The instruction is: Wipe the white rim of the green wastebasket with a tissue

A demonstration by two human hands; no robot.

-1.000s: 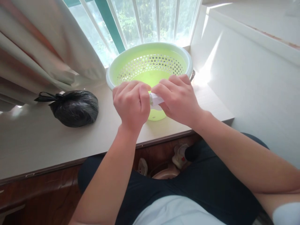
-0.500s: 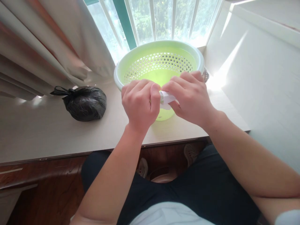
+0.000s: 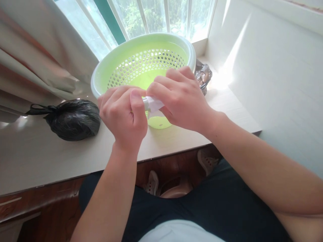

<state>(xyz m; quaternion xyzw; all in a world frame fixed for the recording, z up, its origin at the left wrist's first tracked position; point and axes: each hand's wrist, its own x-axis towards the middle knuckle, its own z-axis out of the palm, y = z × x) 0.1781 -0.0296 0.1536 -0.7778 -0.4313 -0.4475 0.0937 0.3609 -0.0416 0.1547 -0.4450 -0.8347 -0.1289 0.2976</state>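
Observation:
A pale green plastic basket (image 3: 141,79), with rows of holes in its wall and a whitish rim, stands in front of me on a light ledge. My left hand (image 3: 123,116) is closed over the near side of the rim, thumb on top. Beside it, my right hand (image 3: 180,99) is closed on a white paper-like piece (image 3: 155,104) lying against the rim. The tips of both hands nearly meet. A short stretch of rim shows between them; the fingers' undersides are hidden.
A knotted black plastic bag (image 3: 73,119) lies on the ledge (image 3: 32,158) at left. Another dark, shiny bag (image 3: 203,75) sits right of the basket. Beyond are a barred window (image 3: 153,16) and a curtain (image 3: 37,43); a white wall (image 3: 272,64) bounds the right side.
The view has shifted, so hands, basket and bag sit further left in the picture. More of the right-hand bag and of the white piece now shows. Both hands keep their grip.

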